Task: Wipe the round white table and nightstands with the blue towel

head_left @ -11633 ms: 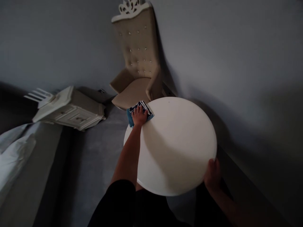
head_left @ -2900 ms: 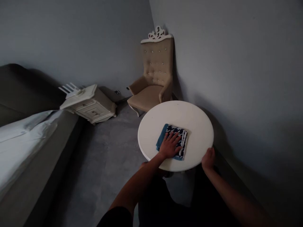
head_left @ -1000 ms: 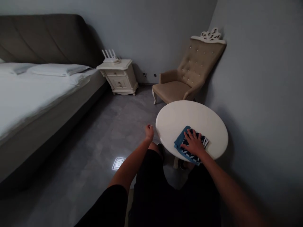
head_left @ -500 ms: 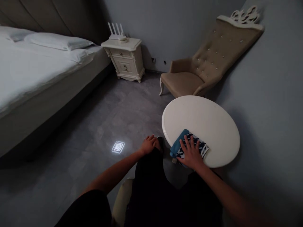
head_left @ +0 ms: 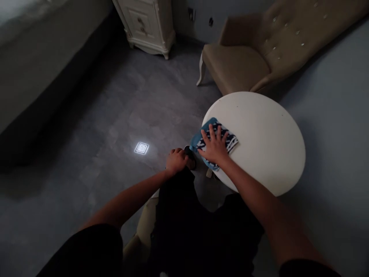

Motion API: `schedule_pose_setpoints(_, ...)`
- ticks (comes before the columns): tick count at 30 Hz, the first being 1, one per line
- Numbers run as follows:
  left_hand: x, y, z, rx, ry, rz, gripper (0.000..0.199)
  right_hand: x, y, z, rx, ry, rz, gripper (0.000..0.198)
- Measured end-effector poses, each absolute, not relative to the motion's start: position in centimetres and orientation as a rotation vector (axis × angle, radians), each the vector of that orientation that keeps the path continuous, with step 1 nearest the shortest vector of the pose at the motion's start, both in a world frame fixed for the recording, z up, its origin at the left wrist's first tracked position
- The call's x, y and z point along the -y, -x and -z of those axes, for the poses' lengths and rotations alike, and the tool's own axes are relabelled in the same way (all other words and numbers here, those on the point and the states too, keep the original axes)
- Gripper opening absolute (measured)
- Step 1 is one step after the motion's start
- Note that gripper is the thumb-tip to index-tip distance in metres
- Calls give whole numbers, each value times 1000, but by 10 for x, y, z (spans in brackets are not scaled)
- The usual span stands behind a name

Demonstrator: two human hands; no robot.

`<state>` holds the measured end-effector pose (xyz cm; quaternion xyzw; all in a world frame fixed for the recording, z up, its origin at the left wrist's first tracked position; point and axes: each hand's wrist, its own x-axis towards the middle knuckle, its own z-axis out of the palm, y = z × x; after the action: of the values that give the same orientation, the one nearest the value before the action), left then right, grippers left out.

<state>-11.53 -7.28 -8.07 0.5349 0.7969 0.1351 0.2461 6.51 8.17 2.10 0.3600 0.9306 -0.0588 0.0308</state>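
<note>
My right hand [head_left: 215, 148] lies flat with fingers spread on a folded cloth [head_left: 231, 141], blue along one side and patterned in dark navy and white. The cloth rests at the left edge of a round white table [head_left: 265, 142], and part of it hangs over the rim. Under my palm, the middle of the cloth is hidden. My left hand [head_left: 176, 161] rests on my left knee, holding nothing, its fingers stretched over the kneecap.
A tan tufted armchair [head_left: 236, 67] stands behind the table. At the back is a cream nightstand [head_left: 147, 27], and a bed [head_left: 52, 54] fills the upper left. A lit square pattern [head_left: 141, 148] shows on the grey floor [head_left: 115, 111].
My view has tilted down and come closer to the table. My right hand and the cloth have shifted along the table's left edge, away from me. My left hand stays on the knee.
</note>
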Motion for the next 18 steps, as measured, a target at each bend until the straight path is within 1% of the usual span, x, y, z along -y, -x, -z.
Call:
schedule_pose_setpoints(6,64,121,83,-2175,-1459,-347,35,-209,-21,5,-2973,-939,179,105)
schedule_pose_setpoints(10,60,127,81,-2163,-1450,-380,36,-292,-4,23,-3081,-873,82,93)
schedule_pose_setpoints(12,58,130,80,-2165,-1440,-379,35,-323,3,22,-3106,-879,6,99)
schedule_pose_setpoints(14,56,132,80,-2184,-1415,-358,34,-346,9,12,-3078,-925,-60,111)
schedule_pose_setpoints(15,55,133,81,-2194,-1403,-344,33,-355,11,4,-3044,-962,-78,112)
schedule_pose_setpoints(16,55,134,81,-2201,-1393,-332,33,-363,11,-5,-3005,-1004,-82,104)
schedule_pose_setpoints(17,54,134,82,-2206,-1387,-322,34,-370,10,-14,-2969,-1052,-72,86)
schedule_pose_setpoints(18,54,135,83,-2209,-1384,-316,34,-376,8,-23,-2941,-1103,-56,63)
